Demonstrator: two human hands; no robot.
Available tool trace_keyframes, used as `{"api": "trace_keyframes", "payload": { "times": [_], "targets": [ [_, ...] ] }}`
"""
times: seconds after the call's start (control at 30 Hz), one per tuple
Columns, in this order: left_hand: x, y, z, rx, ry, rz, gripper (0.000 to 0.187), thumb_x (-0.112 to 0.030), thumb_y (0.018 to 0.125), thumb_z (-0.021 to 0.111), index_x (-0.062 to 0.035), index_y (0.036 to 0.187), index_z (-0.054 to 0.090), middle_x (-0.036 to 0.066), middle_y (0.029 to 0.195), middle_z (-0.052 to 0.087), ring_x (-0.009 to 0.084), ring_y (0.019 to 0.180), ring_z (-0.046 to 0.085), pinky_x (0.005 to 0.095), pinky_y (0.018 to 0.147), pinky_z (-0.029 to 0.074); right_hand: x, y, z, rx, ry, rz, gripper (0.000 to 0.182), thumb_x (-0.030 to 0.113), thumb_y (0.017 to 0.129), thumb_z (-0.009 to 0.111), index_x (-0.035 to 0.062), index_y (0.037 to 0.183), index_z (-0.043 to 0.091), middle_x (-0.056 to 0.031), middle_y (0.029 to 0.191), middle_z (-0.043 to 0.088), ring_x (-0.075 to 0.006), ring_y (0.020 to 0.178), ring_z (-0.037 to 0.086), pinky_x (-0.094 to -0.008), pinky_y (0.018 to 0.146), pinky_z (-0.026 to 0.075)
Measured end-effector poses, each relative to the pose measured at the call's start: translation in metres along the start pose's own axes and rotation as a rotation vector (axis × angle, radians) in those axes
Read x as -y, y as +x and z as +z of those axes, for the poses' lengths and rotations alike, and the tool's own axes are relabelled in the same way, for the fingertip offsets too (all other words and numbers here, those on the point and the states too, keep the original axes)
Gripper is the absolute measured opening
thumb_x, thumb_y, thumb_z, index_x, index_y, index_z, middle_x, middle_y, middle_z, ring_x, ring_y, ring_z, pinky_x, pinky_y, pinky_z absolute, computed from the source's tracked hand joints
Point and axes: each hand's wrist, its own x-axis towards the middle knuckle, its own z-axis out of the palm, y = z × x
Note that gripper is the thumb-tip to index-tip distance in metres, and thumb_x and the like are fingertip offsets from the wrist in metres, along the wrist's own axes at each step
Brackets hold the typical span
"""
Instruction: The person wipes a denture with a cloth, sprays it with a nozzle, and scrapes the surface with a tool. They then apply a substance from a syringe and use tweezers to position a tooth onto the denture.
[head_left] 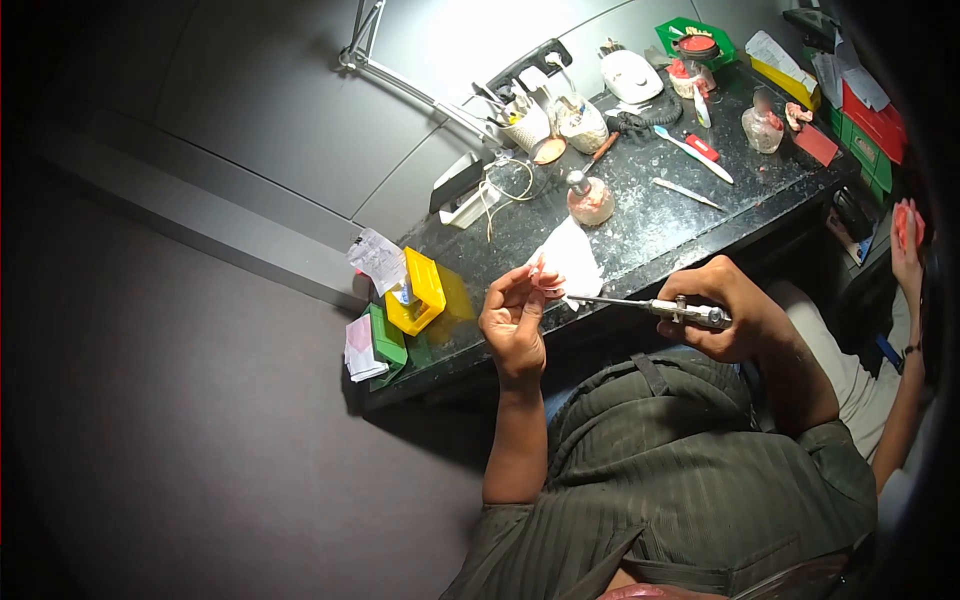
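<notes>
Fingers of my left hand are closed on a small pink and whitish piece, partly hidden by the fingertips. My right hand grips a metal torch-like tool, whose thin nozzle points left at the left fingertips. Beneath and behind the piece, a white tissue lies at the bench edge. Just beyond the tissue stands a round glass bottle with a metal cap, its body pinkish.
The black bench holds a blue-white toothbrush, a pale carving tool and a jar of tools. Yellow and green bins sit left. At the right, a co-worker's hand holds something pink.
</notes>
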Motion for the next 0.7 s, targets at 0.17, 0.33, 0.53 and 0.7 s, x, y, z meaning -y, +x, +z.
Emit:
{"api": "trace_keyframes", "payload": {
  "times": [0.17, 0.33, 0.53, 0.7],
  "targets": [
    [-0.001, -0.001, 0.002, -0.006, -0.002, 0.010, 0.028, 0.007, 0.097, 0.055, 0.0065, 0.125, 0.055, 0.023, 0.117, 0.069, 0.0313, 0.102, 0.071, 0.0408, 0.089, 0.060, -0.002, 0.001, 0.001, -0.022, 0.044, -0.039, 0.013, 0.003, 0.072, 0.068, 0.0015, 0.085, 0.066, -0.0096, 0.069, 0.063, -0.0183, 0.059, 0.060, -0.0313, 0.059, 0.047],
    [-0.004, 0.001, -0.002, -0.037, -0.028, 0.020, 0.027, 0.006, 0.097, 0.055, 0.0063, 0.125, 0.055, 0.023, 0.114, 0.070, 0.0302, 0.099, 0.072, 0.0392, 0.088, 0.060, -0.004, 0.000, -0.003, -0.062, -0.040, -0.011, 0.011, 0.004, 0.074, 0.068, 0.0007, 0.084, 0.065, -0.0107, 0.069, 0.063, -0.0191, 0.059, 0.060, -0.0328, 0.058, 0.046],
    [-0.007, 0.000, -0.005, -0.116, -0.005, -0.106, 0.030, 0.005, 0.096, 0.057, 0.0066, 0.126, 0.054, 0.024, 0.106, 0.071, 0.0267, 0.091, 0.073, 0.0326, 0.080, 0.061, 0.005, 0.000, -0.009, -0.081, -0.071, 0.011, 0.011, 0.003, 0.073, 0.068, 0.0009, 0.084, 0.065, -0.0106, 0.069, 0.062, -0.0183, 0.059, 0.060, -0.0316, 0.058, 0.046],
    [-0.007, -0.001, 0.002, -0.127, 0.046, -0.070, 0.030, 0.005, 0.096, 0.059, 0.0074, 0.125, 0.053, 0.023, 0.104, 0.072, 0.0242, 0.092, 0.073, 0.0309, 0.082, 0.059, -0.007, -0.002, -0.002, -0.113, -0.002, -0.075, 0.015, 0.004, 0.068, 0.069, 0.0016, 0.083, 0.066, -0.0060, 0.069, 0.063, -0.0118, 0.058, 0.059, -0.0266, 0.056, 0.044]
  ]
}}
